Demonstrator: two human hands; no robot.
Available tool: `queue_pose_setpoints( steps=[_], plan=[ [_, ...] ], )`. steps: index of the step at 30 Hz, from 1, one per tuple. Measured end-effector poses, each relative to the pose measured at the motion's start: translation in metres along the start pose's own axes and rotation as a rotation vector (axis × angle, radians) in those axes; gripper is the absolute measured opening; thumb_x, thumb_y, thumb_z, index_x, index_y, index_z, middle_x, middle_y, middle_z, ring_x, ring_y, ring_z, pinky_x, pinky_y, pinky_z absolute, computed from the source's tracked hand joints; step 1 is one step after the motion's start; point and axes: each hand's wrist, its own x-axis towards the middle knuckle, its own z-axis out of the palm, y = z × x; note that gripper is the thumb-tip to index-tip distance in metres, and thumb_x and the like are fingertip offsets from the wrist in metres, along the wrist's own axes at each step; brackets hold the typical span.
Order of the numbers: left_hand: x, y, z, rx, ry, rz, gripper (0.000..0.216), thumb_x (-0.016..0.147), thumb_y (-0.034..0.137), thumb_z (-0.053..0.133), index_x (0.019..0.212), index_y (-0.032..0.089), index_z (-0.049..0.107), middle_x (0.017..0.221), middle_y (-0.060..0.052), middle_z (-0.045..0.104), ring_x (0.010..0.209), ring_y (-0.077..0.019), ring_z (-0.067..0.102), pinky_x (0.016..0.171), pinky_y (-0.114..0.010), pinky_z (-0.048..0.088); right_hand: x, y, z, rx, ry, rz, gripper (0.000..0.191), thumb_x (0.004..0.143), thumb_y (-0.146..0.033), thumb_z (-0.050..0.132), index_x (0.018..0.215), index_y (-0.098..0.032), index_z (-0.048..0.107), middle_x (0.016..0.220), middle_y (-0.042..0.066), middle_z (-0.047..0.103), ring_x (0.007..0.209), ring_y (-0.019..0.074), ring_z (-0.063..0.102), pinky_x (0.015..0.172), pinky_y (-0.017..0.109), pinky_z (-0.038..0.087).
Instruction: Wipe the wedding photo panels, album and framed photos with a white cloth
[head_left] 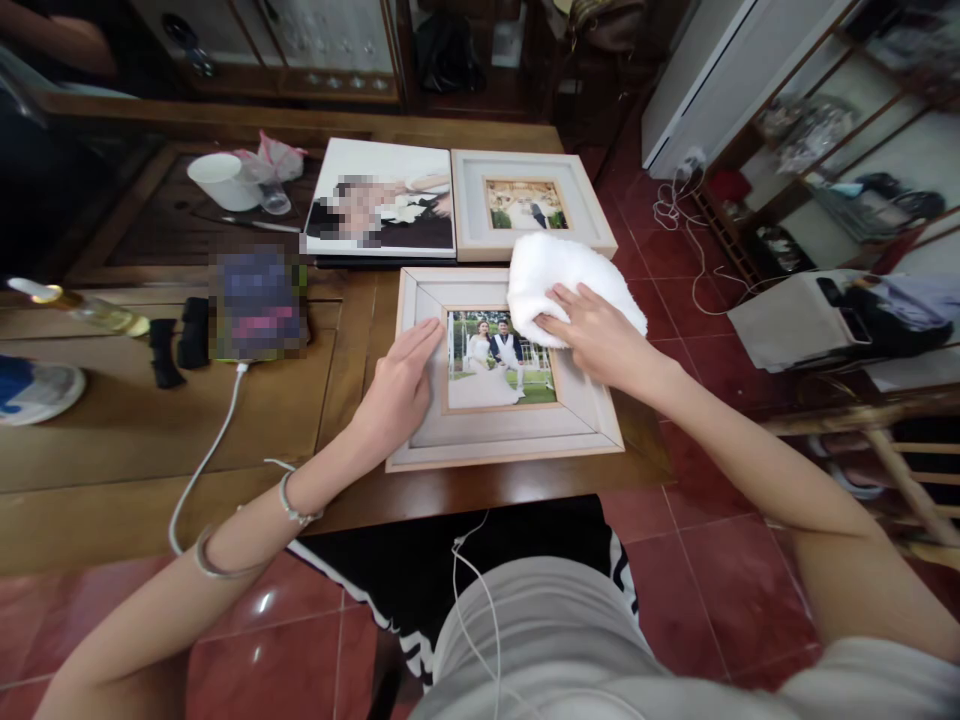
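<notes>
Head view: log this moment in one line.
left hand: on picture frame, left side | right hand: on white cloth, covering frame's far right corner | frame: on table

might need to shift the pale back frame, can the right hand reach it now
Probably yes: the right hand is on the white cloth over the near frame, just this side of the back frame, with only the cloth apparently between them.
</notes>
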Motion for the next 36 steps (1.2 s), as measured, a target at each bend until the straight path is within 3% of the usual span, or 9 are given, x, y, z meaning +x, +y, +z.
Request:
queue_pose_setpoints(
  steps=[9, 14, 17, 22, 28, 32, 36],
  plan=[
    [0.001, 0.005, -0.001, 0.007, -0.013, -0.021, 0.065, 0.082, 0.005, 0.037, 0.146, 0.012, 0.048, 0.154, -0.014, 0.045, 0.144, -0.0276, 0.04, 0.119, -0.052, 0.035, -0.073, -0.056, -0.044, 0.086, -0.126, -0.109, 0.058, 0.071, 0.003, 0.056, 0.128, -0.009, 0.062, 0.14, 0.026, 0.057, 0.135, 0.0363, 0.052, 0.111, 0.054, 0.042],
    [0.001, 0.005, -0.001, 0.037, -0.043, -0.01, 0.064, 0.084, 0.005, 0.037, 0.147, 0.01, 0.045, 0.156, -0.016, 0.042, 0.146, -0.0279, 0.038, 0.119, -0.053, 0.033, -0.103, -0.077, -0.059, 0.185, -0.127, -0.136, 0.06, 0.066, 0.001, 0.058, 0.123, -0.016, 0.064, 0.139, 0.021, 0.06, 0.131, 0.0317, 0.057, 0.109, 0.048, 0.048],
    [0.001, 0.002, 0.0, 0.053, -0.05, 0.011, 0.061, 0.085, 0.006, 0.036, 0.146, 0.009, 0.046, 0.154, -0.018, 0.044, 0.146, -0.0285, 0.037, 0.119, -0.055, 0.033, -0.094, -0.074, -0.053, 0.191, -0.119, -0.059, 0.061, 0.068, 0.002, 0.054, 0.125, -0.018, 0.064, 0.141, 0.019, 0.059, 0.133, 0.0303, 0.055, 0.109, 0.048, 0.048],
    [0.001, -0.002, 0.002, 0.027, -0.058, 0.008, 0.065, 0.083, 0.006, 0.039, 0.147, 0.014, 0.045, 0.156, -0.015, 0.042, 0.147, -0.0296, 0.036, 0.119, -0.058, 0.032, -0.047, -0.043, -0.028, 0.121, -0.057, 0.075, 0.066, 0.074, 0.006, 0.049, 0.136, -0.016, 0.059, 0.147, 0.019, 0.054, 0.14, 0.0327, 0.047, 0.114, 0.054, 0.042],
    [0.001, -0.001, 0.001, 0.024, -0.057, -0.02, 0.069, 0.08, 0.003, 0.039, 0.147, 0.015, 0.046, 0.156, -0.014, 0.043, 0.146, -0.0289, 0.038, 0.118, -0.056, 0.034, -0.004, -0.009, -0.01, 0.015, 0.008, 0.075, 0.067, 0.076, 0.009, 0.045, 0.137, -0.016, 0.057, 0.153, 0.015, 0.048, 0.145, 0.0335, 0.038, 0.115, 0.057, 0.036],
    [0.001, -0.001, 0.002, 0.018, -0.045, -0.024, 0.07, 0.079, 0.002, 0.039, 0.147, 0.014, 0.046, 0.156, -0.014, 0.043, 0.146, -0.0287, 0.037, 0.119, -0.056, 0.034, -0.014, -0.014, -0.013, 0.049, -0.053, 0.034, 0.065, 0.075, 0.008, 0.048, 0.136, -0.012, 0.057, 0.151, 0.02, 0.049, 0.144, 0.0346, 0.04, 0.115, 0.057, 0.036],
    [0.001, 0.001, 0.002, 0.022, -0.035, -0.025, 0.068, 0.079, 0.002, 0.038, 0.146, 0.011, 0.047, 0.156, -0.016, 0.042, 0.146, -0.0287, 0.038, 0.118, -0.055, 0.035, -0.051, -0.041, -0.033, 0.129, -0.129, -0.058, 0.063, 0.07, 0.005, 0.053, 0.13, -0.012, 0.062, 0.147, 0.022, 0.053, 0.142, 0.0366, 0.043, 0.115, 0.059, 0.036]
  ],
)
